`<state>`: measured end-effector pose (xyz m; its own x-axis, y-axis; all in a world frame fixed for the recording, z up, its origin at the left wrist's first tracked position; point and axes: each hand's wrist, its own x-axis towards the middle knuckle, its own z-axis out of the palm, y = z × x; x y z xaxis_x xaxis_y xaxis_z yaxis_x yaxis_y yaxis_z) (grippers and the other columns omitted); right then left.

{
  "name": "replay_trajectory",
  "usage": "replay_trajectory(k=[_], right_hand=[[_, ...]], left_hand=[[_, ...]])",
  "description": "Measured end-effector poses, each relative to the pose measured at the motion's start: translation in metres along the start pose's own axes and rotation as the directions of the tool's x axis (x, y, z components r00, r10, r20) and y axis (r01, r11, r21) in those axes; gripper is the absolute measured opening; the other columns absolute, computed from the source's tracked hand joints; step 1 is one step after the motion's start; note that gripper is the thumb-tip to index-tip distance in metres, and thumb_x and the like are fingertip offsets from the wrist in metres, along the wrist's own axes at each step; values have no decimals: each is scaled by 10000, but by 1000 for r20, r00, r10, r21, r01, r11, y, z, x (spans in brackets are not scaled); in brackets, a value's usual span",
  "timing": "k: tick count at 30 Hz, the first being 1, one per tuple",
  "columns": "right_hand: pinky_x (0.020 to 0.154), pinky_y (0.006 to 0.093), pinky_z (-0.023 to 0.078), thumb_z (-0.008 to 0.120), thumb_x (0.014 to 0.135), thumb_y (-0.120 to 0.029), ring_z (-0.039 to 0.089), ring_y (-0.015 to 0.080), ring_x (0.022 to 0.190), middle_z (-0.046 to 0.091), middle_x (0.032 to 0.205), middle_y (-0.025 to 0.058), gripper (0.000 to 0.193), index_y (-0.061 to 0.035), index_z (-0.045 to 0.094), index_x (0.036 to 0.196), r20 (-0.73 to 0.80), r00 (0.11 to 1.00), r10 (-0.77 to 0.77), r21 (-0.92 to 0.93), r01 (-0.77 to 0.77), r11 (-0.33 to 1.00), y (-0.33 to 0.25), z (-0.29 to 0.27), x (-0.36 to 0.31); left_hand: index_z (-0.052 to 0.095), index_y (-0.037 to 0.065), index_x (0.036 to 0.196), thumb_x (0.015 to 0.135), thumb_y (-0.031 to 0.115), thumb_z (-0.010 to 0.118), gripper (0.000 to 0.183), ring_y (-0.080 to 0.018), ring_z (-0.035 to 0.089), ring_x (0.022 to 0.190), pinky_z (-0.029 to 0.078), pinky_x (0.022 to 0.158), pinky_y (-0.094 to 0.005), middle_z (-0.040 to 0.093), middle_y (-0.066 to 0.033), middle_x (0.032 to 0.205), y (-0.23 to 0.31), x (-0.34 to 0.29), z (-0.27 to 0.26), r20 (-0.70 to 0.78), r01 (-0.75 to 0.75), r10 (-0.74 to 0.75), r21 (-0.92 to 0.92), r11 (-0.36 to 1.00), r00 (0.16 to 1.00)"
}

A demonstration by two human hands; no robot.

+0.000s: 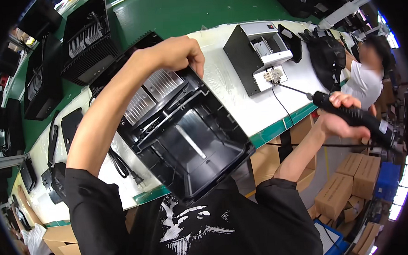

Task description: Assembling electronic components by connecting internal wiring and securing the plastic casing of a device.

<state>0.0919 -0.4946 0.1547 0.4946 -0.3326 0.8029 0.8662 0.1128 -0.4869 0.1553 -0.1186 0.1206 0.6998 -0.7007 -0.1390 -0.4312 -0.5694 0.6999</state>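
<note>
A black plastic housing (223, 140) with an open tray-like part and silver metal fins (155, 95) lies tilted across the bench in front of me. My left hand (180, 54) curls its fingers over the housing's far edge, the fingertips partly hidden. Out to the right, my right hand (345, 121) is wrapped round a black electric screwdriver (356, 116). Its long thin bit (293, 88) points left, its tip at the metal front piece (274, 75) of a white-and-black machine (273, 56), which looks like a screw feeder. Whether the tip touches is too small to tell.
A cable with a plug (121, 165) lies left of the housing. Several black finned units (89, 46) stand on the green surface (162, 13) beyond the white bench (219, 49). A black bag-like item (324, 58) and a co-worker (370, 79) are at right, cardboard boxes (336, 194) below.
</note>
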Motion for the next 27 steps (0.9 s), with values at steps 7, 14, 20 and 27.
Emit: replay_trajectory(k=[7, 14, 20, 27], right_hand=[[460, 323, 413, 438, 915, -529, 475, 196, 471, 513, 619, 92, 517, -16, 500, 932, 132, 949, 287, -233, -252, 939, 56, 86, 61], [418, 294, 431, 488, 919, -443, 508, 173, 449, 549, 622, 99, 444, -2, 495, 862, 120, 912, 393, -421, -311, 852, 85, 111, 78], [493, 296, 375, 417, 918, -514, 445, 175, 557, 489, 699, 76, 513, -115, 414, 1241, 234, 809, 539, -263, -481, 836, 45, 73, 46], [526, 252, 371, 698, 613, -641, 468, 105, 556, 453, 686, 5, 640, -61, 467, 753, 534, 830, 164, 262, -347, 901, -82, 63, 98]], left_hand=[[669, 18, 813, 586, -126, 438, 354, -287, 637, 869, 486, 800, -350, 677, -125, 823, 26, -20, 23, -209, -92, 107, 77, 993, 972], [563, 34, 1129, 673, -55, 528, 466, -349, 440, 1187, 347, 1000, -408, 528, -147, 1181, 105, -120, 74, -743, 55, -9, 37, 998, 669], [121, -26, 1442, 683, 12, 587, 891, -286, 123, 1402, 104, 1127, -373, 120, -186, 1505, 93, -169, 180, -783, 92, -582, -577, 811, 219], [18, -56, 1448, 553, -135, 372, 965, -249, 92, 1412, 83, 1122, -305, 69, -189, 1521, 93, -165, 188, -638, -234, -712, -770, 594, 292]])
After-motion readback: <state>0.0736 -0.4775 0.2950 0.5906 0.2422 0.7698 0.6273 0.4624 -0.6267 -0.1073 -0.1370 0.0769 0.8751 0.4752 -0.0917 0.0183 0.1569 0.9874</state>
